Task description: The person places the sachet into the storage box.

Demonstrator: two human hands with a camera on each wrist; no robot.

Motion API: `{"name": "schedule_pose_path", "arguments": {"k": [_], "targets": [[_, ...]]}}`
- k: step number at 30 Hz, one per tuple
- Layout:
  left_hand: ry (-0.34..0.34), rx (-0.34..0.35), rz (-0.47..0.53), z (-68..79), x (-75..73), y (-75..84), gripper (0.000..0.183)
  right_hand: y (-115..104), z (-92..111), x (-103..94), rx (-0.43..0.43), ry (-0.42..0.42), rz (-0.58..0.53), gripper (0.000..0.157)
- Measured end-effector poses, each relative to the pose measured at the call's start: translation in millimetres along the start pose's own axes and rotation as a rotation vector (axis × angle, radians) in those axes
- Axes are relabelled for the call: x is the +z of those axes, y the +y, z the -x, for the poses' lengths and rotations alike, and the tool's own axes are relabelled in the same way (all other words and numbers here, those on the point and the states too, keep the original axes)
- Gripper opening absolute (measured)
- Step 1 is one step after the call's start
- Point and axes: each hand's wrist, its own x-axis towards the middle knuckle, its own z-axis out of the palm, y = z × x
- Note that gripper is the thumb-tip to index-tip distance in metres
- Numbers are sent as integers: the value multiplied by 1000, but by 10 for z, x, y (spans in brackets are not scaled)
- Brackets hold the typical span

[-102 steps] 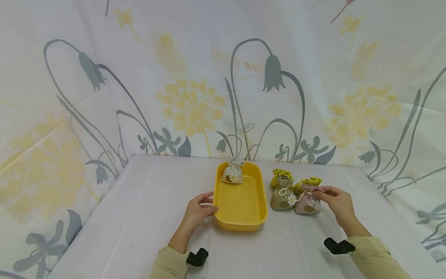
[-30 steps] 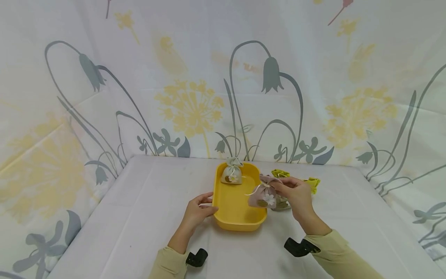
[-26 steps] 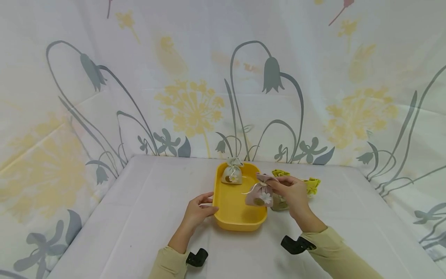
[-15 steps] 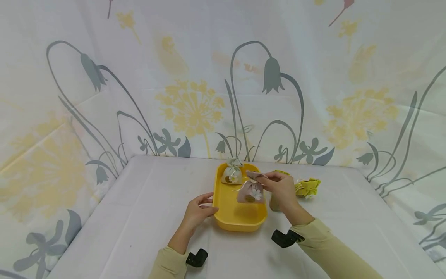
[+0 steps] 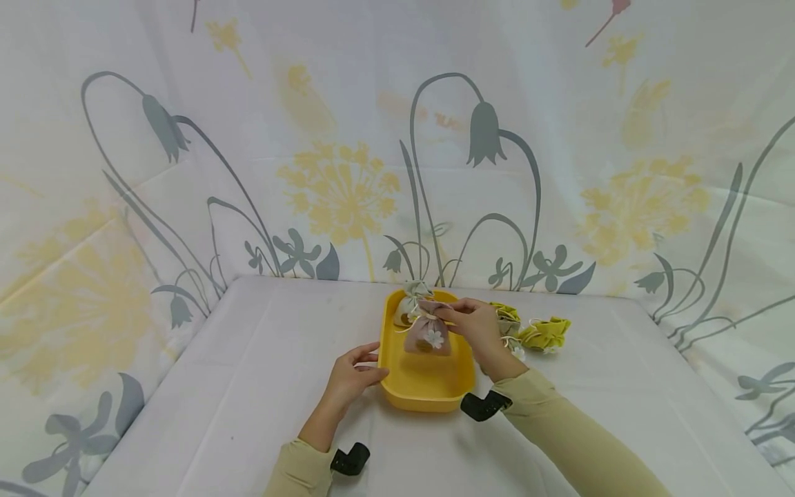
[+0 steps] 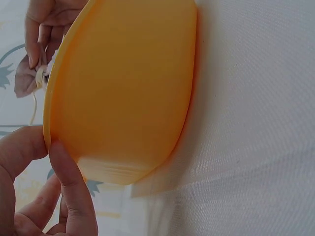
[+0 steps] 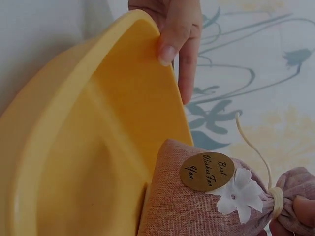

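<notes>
My right hand (image 5: pixel 475 328) pinches the gathered top of a pink drawstring pouch (image 5: pixel 427 336), which hangs over the yellow plastic tub (image 5: pixel 428 404). In the right wrist view the pouch (image 7: pixel 192 196) shows a white cloth flower, a cream cord and an oval "Best Wishes For You" sticker. At the tub's left side my left hand (image 5: pixel 354 373) grips the rim between thumb and fingers, as the left wrist view shows with the thumb (image 6: pixel 69 182) on the outer wall. A pale grey-green pouch (image 5: pixel 406 304) sits at the tub's far end, partly hidden behind the pink one.
Right of the tub stand a yellow-green pouch (image 5: pixel 546 335) and a greyish-green pouch (image 5: pixel 509 324), partly covered by my right hand, with another yellow-green top (image 5: pixel 504 310) behind. A white cloth (image 5: pixel 279 345) covers the table. A flower-printed curtain (image 5: pixel 348 138) rises behind it.
My right hand has picked up the pink pouch from the group at right and carried it left over the tub. The left hand stays on the rim.
</notes>
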Motion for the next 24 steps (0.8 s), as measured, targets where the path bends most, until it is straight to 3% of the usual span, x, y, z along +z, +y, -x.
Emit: {"name": "schedule_pose_path", "arguments": {"k": [10, 24], "targets": [[5, -10, -31, -3, -6, 6, 54, 73, -205, 159, 59, -12, 17, 20], [9, -17, -25, -14, 5, -2, 55, 171, -391, 382, 77, -49, 13, 22]]}}
